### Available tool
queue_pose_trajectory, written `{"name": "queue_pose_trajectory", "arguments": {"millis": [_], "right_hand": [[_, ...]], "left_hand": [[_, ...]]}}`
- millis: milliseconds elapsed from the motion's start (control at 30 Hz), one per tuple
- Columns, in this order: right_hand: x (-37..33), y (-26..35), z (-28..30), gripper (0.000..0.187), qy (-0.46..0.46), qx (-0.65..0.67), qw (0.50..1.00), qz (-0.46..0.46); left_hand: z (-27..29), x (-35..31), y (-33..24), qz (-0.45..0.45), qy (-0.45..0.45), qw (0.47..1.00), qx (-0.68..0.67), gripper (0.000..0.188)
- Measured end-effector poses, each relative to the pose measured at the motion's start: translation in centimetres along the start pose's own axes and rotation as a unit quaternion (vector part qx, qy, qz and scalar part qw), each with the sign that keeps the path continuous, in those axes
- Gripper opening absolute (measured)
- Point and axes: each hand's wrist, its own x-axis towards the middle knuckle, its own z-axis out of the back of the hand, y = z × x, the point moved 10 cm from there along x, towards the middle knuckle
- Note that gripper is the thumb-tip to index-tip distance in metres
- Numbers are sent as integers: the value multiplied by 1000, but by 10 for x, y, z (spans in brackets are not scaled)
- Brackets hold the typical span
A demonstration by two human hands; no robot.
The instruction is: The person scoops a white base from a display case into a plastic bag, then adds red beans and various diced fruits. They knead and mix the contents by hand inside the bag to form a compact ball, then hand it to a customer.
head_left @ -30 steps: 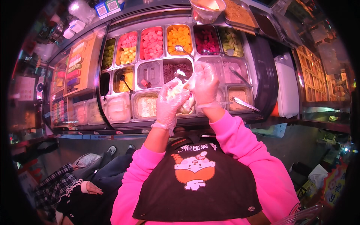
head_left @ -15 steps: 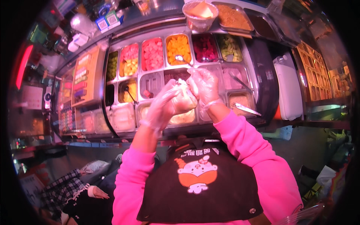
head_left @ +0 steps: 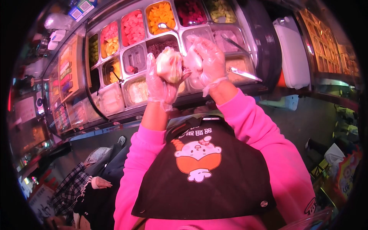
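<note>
A pale, round, soft bundle with a wrinkled skin (head_left: 169, 66) rests in my left hand (head_left: 156, 86), which wears a clear plastic glove. The fingers and thumb cup it from below and from the left side. My gloved right hand (head_left: 211, 60) is just right of the bundle, its fingers curled inward. Something whitish shows at those fingertips, but I cannot tell whether it is glove film or a held piece. Beneath both hands are a tub of dark purple filling (head_left: 163, 46) and a tub with a clear lid (head_left: 134, 58).
Farther back stand tubs of orange cubes (head_left: 160, 17), pink cubes (head_left: 133, 30), dark red pieces (head_left: 190, 12) and green pieces (head_left: 221, 11). A spoon (head_left: 163, 26) lies in the orange cubes. At the right is a metal spatula (head_left: 245, 74). A person's hand (head_left: 101, 182) shows at lower left.
My right hand has drawn apart from the bundle, to the right. The bundle now sits higher and rounder in my left palm. The view has shifted, so the counter appears higher.
</note>
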Motion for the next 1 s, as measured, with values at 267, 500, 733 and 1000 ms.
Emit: {"name": "queue_pose_trajectory", "arguments": {"millis": [267,500,733,1000], "right_hand": [[-34,-12,-9,28,-55,-104,993,33],[-41,44,-27,37,-38,-31,994,94],[-54,37,-5,38,-151,-141,972,113],[-66,76,-36,33,-94,-587,774,219]], "left_hand": [[-8,3,-18,-120,-87,954,260,59],[-111,-37,-76,-219,58,894,386,114],[-84,26,11,79,57,995,-3,99],[-61,57,23,-10,120,986,111,88]]}}
